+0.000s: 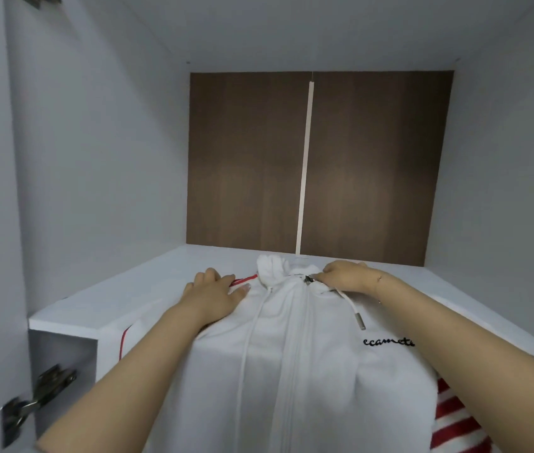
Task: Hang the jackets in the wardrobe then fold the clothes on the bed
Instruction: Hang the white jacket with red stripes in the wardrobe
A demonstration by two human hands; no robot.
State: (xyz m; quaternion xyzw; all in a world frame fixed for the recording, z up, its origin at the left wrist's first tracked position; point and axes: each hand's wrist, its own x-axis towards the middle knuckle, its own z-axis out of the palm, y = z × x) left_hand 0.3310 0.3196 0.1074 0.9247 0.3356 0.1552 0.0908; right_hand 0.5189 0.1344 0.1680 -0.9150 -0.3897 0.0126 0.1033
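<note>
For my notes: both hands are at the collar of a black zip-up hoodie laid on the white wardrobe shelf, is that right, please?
Not quite: the hoodie is white, not black; only its chest lettering is black. The head view shows the left hand and right hand at its collar on the white shelf.
</note>
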